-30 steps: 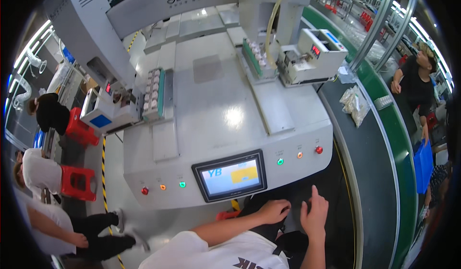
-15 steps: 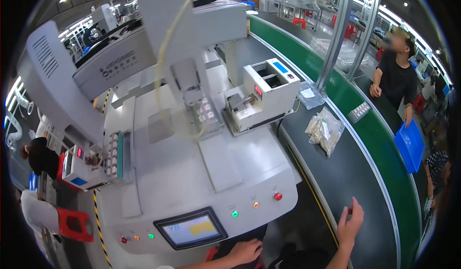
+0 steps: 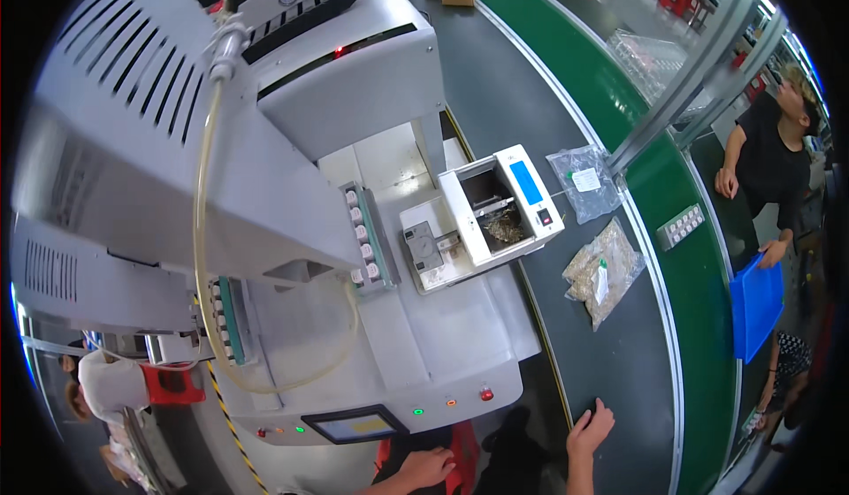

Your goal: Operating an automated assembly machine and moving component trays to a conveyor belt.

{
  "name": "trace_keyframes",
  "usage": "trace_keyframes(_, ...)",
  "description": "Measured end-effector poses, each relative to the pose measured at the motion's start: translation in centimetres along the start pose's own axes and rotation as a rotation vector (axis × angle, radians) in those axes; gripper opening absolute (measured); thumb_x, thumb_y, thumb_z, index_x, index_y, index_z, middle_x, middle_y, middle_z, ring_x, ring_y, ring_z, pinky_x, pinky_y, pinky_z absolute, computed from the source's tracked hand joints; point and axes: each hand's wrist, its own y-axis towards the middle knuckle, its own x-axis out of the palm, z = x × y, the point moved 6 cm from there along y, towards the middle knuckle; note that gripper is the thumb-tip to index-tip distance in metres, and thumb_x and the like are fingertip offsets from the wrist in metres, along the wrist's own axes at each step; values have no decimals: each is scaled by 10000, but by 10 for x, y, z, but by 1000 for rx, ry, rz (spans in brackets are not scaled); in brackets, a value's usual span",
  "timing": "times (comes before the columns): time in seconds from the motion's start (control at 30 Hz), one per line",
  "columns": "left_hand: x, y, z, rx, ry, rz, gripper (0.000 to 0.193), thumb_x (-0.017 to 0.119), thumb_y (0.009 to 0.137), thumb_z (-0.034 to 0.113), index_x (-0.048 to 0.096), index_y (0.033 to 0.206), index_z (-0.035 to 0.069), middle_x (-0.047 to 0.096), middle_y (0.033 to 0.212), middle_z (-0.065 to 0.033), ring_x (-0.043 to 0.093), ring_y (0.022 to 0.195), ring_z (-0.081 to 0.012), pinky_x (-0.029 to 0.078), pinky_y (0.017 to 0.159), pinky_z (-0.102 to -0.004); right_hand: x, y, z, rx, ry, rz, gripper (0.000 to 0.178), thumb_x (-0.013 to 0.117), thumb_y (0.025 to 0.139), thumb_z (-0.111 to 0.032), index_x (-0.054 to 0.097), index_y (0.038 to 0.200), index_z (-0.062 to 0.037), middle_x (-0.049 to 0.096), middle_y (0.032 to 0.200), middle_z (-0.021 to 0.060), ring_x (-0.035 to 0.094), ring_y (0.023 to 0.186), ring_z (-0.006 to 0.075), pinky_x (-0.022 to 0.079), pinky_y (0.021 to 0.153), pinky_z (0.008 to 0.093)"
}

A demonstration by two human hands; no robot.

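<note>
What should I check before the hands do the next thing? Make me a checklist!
1. Right hand free: ok, fingers spread and nothing seen in it.
2. Left hand free: cannot tell, its palm is hidden.
3. Bag of small pale parts lying on the dark belt: ok.
4. White box beside the belt covered: not ok, its top is open.
5. Touch screen readable: cannot tell, the view is too slanted.

the single head-worn fisheye view looks ahead and steeply down — close above the white gantry machine (image 3: 469, 345) — with the dark conveyor belt (image 3: 619, 362) to its right.
</note>
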Motion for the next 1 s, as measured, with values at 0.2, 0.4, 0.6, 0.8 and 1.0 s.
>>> trace_keyframes(0.2,8,-17,-19,-110,-84,-45,335,608,997,404,695,1173,133,733,1119,-135,751,925,-371,621,763,-522,5,0,1,-10,-22,-41,379,543,964,-115,581,1291,72,586,1047,259,530,950,449,402,864,535)
trace_keyframes(0.4,-8,-9,-10,-130,44,-133,305,631,960,342,665,1152,108,714,1132,-158,738,970,-382,611,775,-540,9,-6,8,56,-71,-61,387,531,984,-123,583,1325,51,602,1113,254,552,1042,467,413,957,544)
trace_keyframes(0.6,4,24,-1,189,100,-10,273,672,933,287,671,1107,77,700,1078,-158,680,1068,-371,562,919,-496,18,-14,21,30,-56,-34,384,552,1011,-94,591,1359,62,646,1219,248,601,1114,436,452,992,504)
trace_keyframes(0.8,13,72,-24,102,135,-12,363,628,983,309,647,1246,60,662,1305,-155,639,1225,-365,528,1020,-504,11,-15,9,-62,-20,108,355,543,1034,-90,614,1356,41,653,1188,236,606,1087,430,462,967,486)
trace_keyframes(1.0,50,86,-54,285,223,246,287,663,941,290,668,1130,74,693,1115,-133,680,1100,-334,545,954,-471,9,-21,-3,-168,-93,224,326,569,1053,-136,638,1345,-8,654,1155,227,614,1073,432,482,949,481)
